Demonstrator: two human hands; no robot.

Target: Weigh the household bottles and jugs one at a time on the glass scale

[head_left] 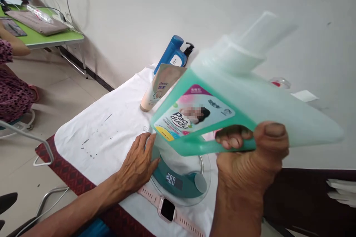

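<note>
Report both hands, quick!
Left hand: open, palm down at the edge of the scale.
Right hand: closed around the handle of the green bottle.

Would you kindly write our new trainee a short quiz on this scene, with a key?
1. Which hand grips the green bottle by its handle?
2. What colour is the watch strap: (a) black, (b) pink or (c) green?
3. True or false: the scale shows lit digits.

Key:
1. The right hand.
2. (b)
3. True.
</note>
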